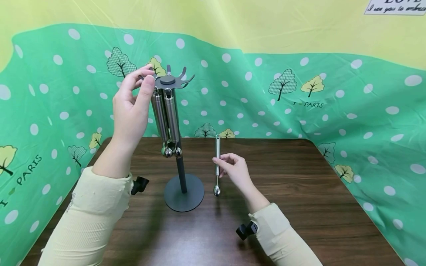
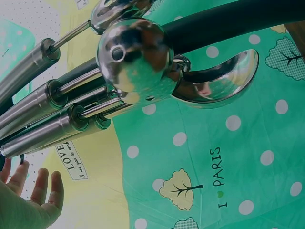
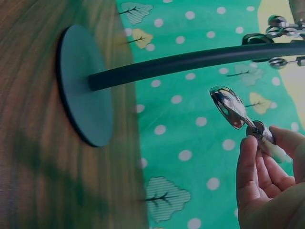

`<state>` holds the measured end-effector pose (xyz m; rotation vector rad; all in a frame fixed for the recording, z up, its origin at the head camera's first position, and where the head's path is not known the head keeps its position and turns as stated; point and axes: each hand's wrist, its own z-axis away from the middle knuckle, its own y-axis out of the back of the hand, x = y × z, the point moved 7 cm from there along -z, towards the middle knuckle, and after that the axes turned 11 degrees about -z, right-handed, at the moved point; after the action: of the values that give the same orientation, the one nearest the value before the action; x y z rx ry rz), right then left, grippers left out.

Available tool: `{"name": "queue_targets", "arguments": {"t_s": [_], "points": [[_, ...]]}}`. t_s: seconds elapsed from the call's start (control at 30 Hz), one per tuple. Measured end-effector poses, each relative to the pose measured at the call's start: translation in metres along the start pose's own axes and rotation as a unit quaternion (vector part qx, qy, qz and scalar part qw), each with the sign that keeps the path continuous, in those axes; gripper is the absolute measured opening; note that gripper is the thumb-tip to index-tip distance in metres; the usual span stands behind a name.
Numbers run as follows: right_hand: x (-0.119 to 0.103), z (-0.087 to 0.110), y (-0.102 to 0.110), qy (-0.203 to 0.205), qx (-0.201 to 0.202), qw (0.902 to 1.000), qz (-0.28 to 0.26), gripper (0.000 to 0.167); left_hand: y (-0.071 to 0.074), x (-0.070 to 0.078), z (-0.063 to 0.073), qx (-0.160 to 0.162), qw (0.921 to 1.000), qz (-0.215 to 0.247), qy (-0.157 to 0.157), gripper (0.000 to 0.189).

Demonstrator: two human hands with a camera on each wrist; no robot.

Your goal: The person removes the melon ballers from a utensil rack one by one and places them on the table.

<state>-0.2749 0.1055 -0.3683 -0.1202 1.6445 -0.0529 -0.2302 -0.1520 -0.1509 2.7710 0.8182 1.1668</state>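
Observation:
A dark grey stand (image 1: 181,166) with a round base and a crown of hooks stands upright on the table. My left hand (image 1: 131,101) grips the left side of that crown between thumb and fingers; exact contact is partly hidden. Several steel-handled scoops (image 1: 171,111) hang from the hooks below it. In the left wrist view their round and curved bowls (image 2: 136,59) show close up, with my left hand (image 2: 31,200) at the lower left. To the right of the stand, my right hand (image 1: 234,170) pinches the handle of a small steel scoop (image 1: 217,190), bowl down, above the table.
The brown wooden table (image 1: 299,192) reaches back to a green and yellow cloth (image 1: 249,92) with dots and trees, which hangs behind and at both sides. A black camera mount (image 1: 246,231) sits at the right wrist, another (image 1: 139,185) at the left.

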Motion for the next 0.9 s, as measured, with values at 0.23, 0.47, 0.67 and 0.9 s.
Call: {"name": "queue_targets", "arguments": {"t_s": [0.23, 0.47, 0.67, 0.9], "points": [[0.018, 0.0, 0.004, -0.017, 0.008, 0.9998, 0.007, 0.025, 0.0, 0.0, 0.0, 0.001, 1.0, -0.001, 0.0, 0.035], [0.035, 0.003, 0.006, -0.037, 0.013, 0.9991, 0.017, 0.027, 0.0, -0.001, -0.001, 0.001, 1.0, 0.001, 0.0, 0.034], [0.051, 0.007, 0.007, -0.046, 0.015, 0.9978, 0.045, 0.026, 0.0, 0.0, -0.001, 0.001, 1.0, 0.0, 0.0, 0.034], [0.064, 0.01, 0.008, -0.07, 0.011, 0.9961, 0.053, 0.026, 0.0, 0.0, 0.0, 0.001, 1.0, 0.0, -0.001, 0.035]]}}
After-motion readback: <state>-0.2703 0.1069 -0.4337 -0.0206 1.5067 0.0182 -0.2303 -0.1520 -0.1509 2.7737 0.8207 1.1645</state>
